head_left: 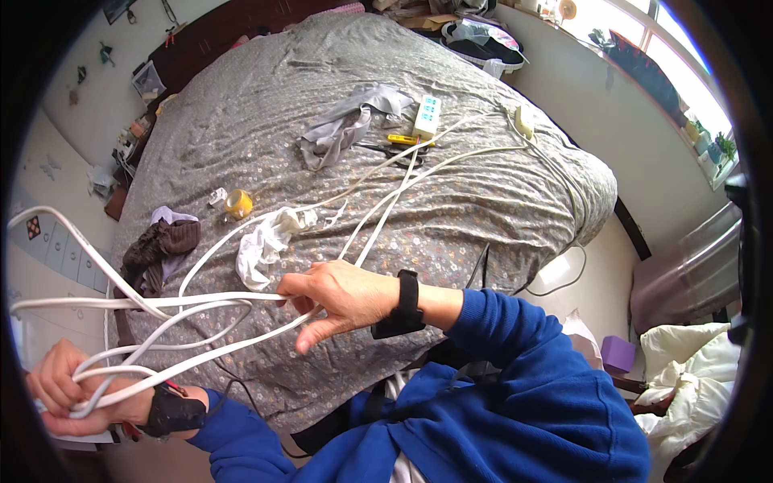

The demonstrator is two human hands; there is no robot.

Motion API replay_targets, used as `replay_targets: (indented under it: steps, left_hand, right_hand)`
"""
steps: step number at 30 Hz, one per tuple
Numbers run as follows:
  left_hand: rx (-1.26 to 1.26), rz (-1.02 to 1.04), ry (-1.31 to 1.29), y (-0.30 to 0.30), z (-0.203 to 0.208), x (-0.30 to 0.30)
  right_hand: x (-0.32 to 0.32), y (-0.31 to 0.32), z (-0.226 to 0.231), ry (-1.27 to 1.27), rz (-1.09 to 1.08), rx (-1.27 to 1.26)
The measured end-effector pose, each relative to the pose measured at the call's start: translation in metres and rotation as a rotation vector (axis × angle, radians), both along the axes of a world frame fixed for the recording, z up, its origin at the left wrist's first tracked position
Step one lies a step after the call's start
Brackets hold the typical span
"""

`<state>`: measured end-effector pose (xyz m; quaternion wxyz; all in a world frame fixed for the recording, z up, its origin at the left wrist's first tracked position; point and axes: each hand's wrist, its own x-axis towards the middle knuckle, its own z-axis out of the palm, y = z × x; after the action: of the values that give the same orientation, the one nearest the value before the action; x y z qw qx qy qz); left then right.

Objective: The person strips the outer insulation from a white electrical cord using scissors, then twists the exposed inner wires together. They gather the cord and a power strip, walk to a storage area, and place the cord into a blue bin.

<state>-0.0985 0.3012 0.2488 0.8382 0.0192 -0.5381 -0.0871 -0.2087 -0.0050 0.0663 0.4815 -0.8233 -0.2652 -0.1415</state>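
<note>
At the far lower left, my left hand [68, 394] is closed around several loops of white cable [97, 303]. My right hand [338, 298] is closed on strands of the same cable in front of me, thumb stretched out below them; the palm side is hidden. Between the two hands the strands run slack and cross each other. From the right hand, cable runs over the bed to a white power strip [427, 117] with blue sockets. Another length reaches a small white block [524, 121] farther right.
On the patterned bedspread [475, 201] lie a grey cloth [342, 129], a yellow cutter [409, 140], dark scissors [407, 158], a yellow tape roll [238, 204], crumpled white material [266, 245] and a dark brown garment [165, 249]. A purple box [617, 354] stands at the right.
</note>
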Motion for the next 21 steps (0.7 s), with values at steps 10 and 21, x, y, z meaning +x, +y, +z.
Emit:
replay_targets:
  steps: [10,21]
  left_hand:
    - [0.505,0.100,-0.130,-0.106,-0.034,0.000]
    - [1.566,0.141,-0.825,-0.243,-0.120,-0.080]
  right_hand:
    - [-0.094,0.000,-0.019,0.038,-0.319,0.249]
    - [-0.119,-0.032,-0.016,-0.230,-0.667,0.375]
